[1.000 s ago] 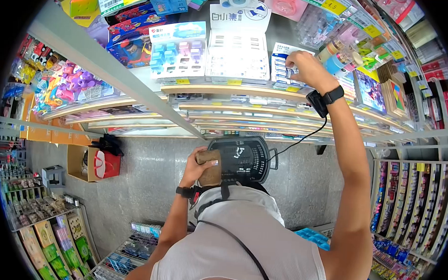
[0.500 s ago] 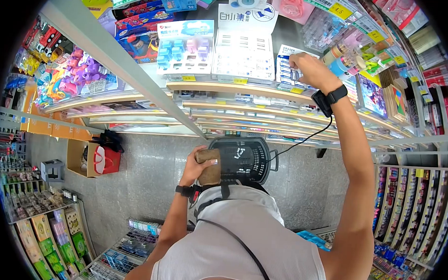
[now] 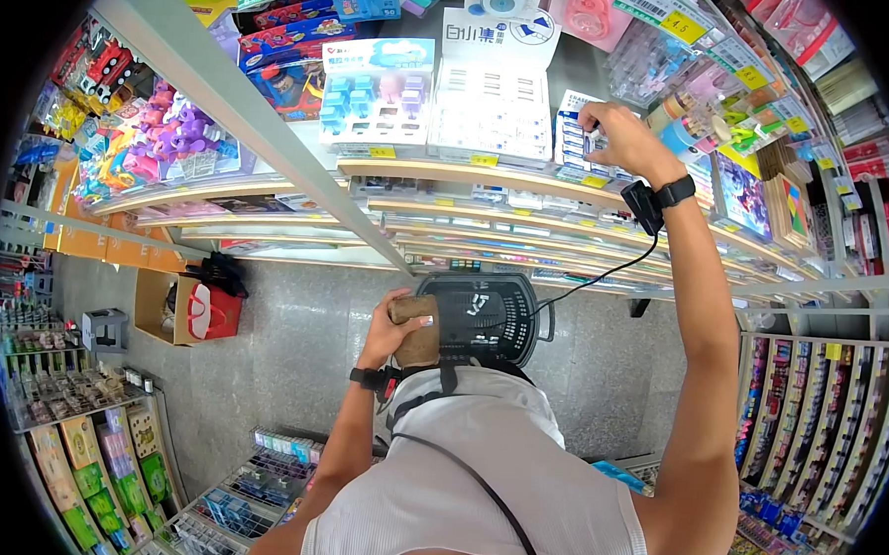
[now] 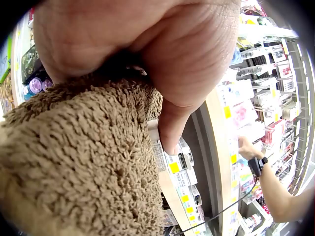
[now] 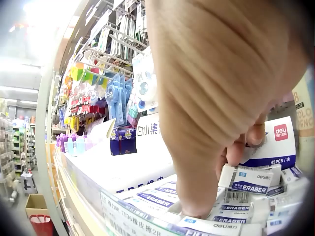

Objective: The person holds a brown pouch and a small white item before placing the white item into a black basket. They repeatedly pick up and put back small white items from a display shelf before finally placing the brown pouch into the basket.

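Note:
In the head view my right hand (image 3: 624, 142) reaches into a display box of erasers (image 3: 572, 149) on the shelf, thumb and forefinger apart. Close up in the right wrist view, the thumb (image 5: 197, 199) reaches down among white-sleeved erasers with blue bands. Other fingertips hover by an eraser (image 5: 246, 179) that sits raised over the rest; part of the fingers is hidden behind the thumb. Low at my waist, my left hand (image 3: 395, 330) grips a brown fluffy thing (image 4: 88, 157) at the near left of a black shopping basket (image 3: 512, 280). A few small white pieces (image 3: 479, 304) lie in the basket.
Left of the erasers stand a white display box (image 3: 491, 111) and a box of blue and purple items (image 3: 373, 91). A grey post (image 3: 234, 110) slants before the shelf. A cable (image 3: 603, 279) hangs from the right wrist. A cardboard box (image 3: 155, 310) sits on the floor.
The view has shifted, so the shelf sits slightly further right. My right hand stays at the eraser box, its thumb and forefinger more spread than half a second ago. My left hand keeps its hold.

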### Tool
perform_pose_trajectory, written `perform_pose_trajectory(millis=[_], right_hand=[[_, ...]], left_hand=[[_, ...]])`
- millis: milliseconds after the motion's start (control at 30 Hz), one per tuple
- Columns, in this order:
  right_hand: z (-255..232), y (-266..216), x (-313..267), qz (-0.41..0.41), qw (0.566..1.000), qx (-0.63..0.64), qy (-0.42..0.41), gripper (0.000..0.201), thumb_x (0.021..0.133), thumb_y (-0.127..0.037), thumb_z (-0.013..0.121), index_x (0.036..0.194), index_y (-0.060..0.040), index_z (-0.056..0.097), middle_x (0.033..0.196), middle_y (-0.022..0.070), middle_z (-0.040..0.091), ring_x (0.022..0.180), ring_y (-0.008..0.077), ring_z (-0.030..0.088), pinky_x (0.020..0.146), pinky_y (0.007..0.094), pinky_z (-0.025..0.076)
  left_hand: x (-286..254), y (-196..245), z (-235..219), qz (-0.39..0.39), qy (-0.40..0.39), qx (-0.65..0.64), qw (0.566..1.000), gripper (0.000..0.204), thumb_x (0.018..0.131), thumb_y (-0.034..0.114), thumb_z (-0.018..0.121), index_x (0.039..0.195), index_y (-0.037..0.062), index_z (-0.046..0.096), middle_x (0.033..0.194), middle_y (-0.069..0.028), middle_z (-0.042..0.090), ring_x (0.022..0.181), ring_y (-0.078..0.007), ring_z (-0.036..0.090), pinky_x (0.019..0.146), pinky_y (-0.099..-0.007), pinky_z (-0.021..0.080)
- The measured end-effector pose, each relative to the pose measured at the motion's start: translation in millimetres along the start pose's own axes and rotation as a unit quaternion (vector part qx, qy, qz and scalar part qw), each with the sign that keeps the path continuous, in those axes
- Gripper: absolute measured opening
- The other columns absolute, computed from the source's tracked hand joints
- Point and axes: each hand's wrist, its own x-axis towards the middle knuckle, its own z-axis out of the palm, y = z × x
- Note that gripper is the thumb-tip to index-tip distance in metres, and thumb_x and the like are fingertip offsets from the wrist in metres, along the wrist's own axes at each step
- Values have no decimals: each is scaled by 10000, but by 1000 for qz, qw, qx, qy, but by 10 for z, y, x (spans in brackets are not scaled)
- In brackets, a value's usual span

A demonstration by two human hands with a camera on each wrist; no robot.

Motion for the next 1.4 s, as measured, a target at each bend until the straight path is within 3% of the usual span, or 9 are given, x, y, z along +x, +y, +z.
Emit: perform_pose_trajectory(millis=[267, 533, 833, 1400], right_hand=[[26, 36, 13, 24, 999, -39, -14, 422, 674, -80, 885, 997, 20, 632, 1019, 186, 711, 993, 373, 675, 858, 422, 547], [51, 100, -17, 2, 1000, -22, 3, 515, 664, -76, 893, 1115, 4, 657, 1018, 166, 731, 986, 363, 692, 856, 424, 555], [43, 116, -34, -15, 995, -98, -5, 377, 679, -99, 847, 964, -37, 609, 987, 150, 724, 972, 380, 684, 818, 440, 543], [14, 172, -22, -12, 999, -38, -9, 457, 624, -91, 833, 1028, -33, 628, 1038, 170, 723, 1015, 382, 677, 873, 437, 540]], left_hand=[[-40, 53, 17, -4, 1, -4, 1000, 665, 777, 55, 879, 1347, -9, 543, 1137, -136, 705, 1043, -200, 678, 922, -335, 564], [-44, -22, -3, 11, -1, 17, 1000, 647, 802, 59, 865, 1362, 20, 545, 1138, -116, 706, 1051, -195, 673, 938, -342, 555], [-89, 42, 21, 7, 13, 23, 1000, 671, 771, 63, 885, 1345, -8, 544, 1128, -128, 705, 1031, -200, 680, 916, -335, 562], [-135, 21, 23, 13, 19, 20, 1000, 664, 770, 66, 884, 1340, -8, 552, 1140, -139, 705, 1042, -205, 680, 926, -339, 558]])
